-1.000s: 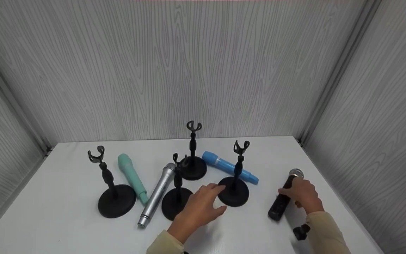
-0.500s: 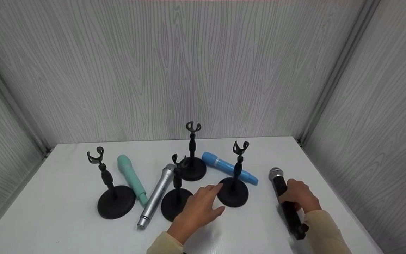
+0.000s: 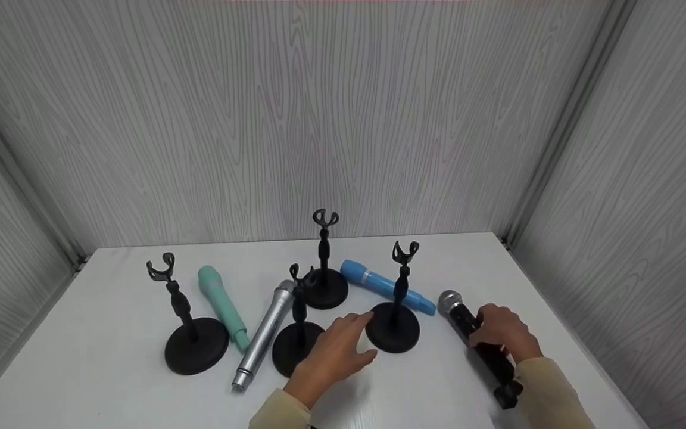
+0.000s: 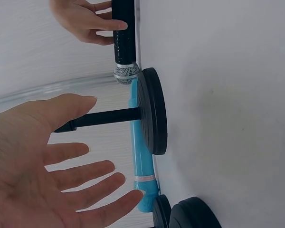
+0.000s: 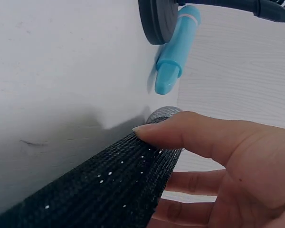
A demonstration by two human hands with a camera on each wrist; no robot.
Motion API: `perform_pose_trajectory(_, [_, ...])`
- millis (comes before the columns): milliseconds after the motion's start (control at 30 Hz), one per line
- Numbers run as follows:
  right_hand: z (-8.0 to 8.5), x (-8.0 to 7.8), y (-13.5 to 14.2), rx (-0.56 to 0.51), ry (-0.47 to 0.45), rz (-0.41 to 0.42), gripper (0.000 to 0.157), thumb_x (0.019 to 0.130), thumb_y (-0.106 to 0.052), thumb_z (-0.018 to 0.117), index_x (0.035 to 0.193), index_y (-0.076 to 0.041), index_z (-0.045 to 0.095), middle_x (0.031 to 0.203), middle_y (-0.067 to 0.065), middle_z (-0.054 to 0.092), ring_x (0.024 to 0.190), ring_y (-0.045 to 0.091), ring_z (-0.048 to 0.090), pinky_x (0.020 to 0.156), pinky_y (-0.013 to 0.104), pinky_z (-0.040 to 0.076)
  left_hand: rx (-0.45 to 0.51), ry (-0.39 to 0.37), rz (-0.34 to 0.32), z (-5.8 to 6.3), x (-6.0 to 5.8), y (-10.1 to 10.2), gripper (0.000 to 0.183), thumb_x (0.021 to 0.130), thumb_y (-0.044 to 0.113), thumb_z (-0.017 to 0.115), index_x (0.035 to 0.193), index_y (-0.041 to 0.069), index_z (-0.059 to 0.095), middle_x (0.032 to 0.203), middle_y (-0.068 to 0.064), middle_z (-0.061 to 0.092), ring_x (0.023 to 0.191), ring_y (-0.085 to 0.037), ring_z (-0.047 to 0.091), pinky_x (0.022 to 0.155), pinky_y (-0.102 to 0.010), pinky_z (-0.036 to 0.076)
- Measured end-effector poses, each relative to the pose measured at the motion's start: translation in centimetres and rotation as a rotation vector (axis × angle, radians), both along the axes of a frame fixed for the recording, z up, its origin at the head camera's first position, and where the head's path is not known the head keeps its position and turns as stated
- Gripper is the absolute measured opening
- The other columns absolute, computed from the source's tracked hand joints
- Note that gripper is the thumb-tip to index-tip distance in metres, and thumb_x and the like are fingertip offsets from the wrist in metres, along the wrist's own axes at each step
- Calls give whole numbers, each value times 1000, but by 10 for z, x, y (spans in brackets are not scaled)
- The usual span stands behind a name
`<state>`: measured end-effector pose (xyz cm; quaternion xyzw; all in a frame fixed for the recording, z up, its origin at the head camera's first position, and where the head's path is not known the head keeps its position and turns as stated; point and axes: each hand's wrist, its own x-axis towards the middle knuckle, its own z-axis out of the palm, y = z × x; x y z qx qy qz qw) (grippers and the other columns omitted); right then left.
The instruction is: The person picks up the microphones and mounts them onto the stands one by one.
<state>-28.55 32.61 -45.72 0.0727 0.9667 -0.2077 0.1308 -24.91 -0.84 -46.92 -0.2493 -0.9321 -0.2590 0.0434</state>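
Observation:
My right hand (image 3: 505,330) grips a black microphone (image 3: 462,317) round its middle. In the right wrist view the thumb lies along one side of the glittery black body (image 5: 99,185), with fingers on the other side. Its silver mesh head (image 4: 127,72) points away and to the left, close to the tail of a blue microphone (image 3: 382,285). My left hand (image 3: 334,351) hovers with fingers spread, holding nothing. Its fingertips overlap the round base of the right-hand black microphone stand (image 3: 393,336) in the head view.
More black stands rise at the left (image 3: 196,348), the front middle (image 3: 288,345) and the back (image 3: 330,292). A mint-green microphone (image 3: 223,304) and a silver microphone (image 3: 267,333) lie between them. Grey wood-grain walls (image 3: 295,119) enclose the white table (image 3: 93,357).
My right hand has turned the black microphone, so its mesh head has swung left and its tail right, under the forearm. The left hand has hardly moved.

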Motion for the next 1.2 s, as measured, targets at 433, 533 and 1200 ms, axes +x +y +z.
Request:
perform_pose_trajectory(433, [25, 5, -5, -57, 66, 42, 52, 71, -15, 72, 118, 1, 55, 96, 20, 61, 66, 22, 63, 50, 34, 53, 52, -35, -21, 9, -12, 9, 54, 84, 32, 70, 132, 13, 55, 123, -7, 59, 112, -24, 56, 90, -38, 51])
perform_pose_trajectory(533, [30, 6, -6, -76, 93, 50, 53, 71, -15, 73, 118, 1, 55, 94, 19, 63, 64, 21, 64, 51, 33, 53, 55, -29, -19, 11, -16, 12, 53, 83, 32, 70, 130, 11, 57, 122, -8, 60, 110, -25, 56, 90, -39, 51])
perform_pose_trajectory(1200, [45, -3, -16, -89, 160, 114, 50, 73, -17, 73, 113, 9, 58, 94, 22, 65, 65, 19, 66, 54, 33, 53, 89, -53, 37, -5, -48, 28, 36, 78, 23, 75, 111, 9, 67, 105, -7, 64, 97, -20, 55, 83, -37, 49])
